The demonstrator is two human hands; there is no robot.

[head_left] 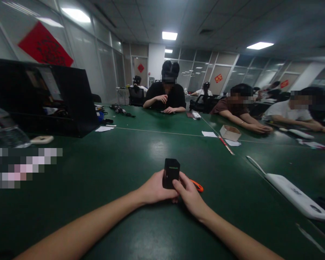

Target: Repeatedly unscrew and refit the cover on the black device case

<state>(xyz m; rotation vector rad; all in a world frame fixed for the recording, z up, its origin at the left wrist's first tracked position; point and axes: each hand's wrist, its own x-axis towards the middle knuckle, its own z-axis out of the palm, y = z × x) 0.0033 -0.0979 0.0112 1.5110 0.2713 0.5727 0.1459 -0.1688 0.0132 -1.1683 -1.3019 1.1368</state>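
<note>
A small black box-shaped device with a green strip near its top stands upright between my two hands, just above the green table. My left hand wraps around its left side and lower edge. From the right, my right hand grips it, the thumb pressed on the lower part of its face. Partly hidden behind my right hand lies an orange object, perhaps a tool handle. What kind of device the black box is, I cannot make out.
At right lies a white power bank-like device with a strap. A small open carton and a red-and-white strip sit farther back. A black case and a plastic bottle stand at left. Several people sit around.
</note>
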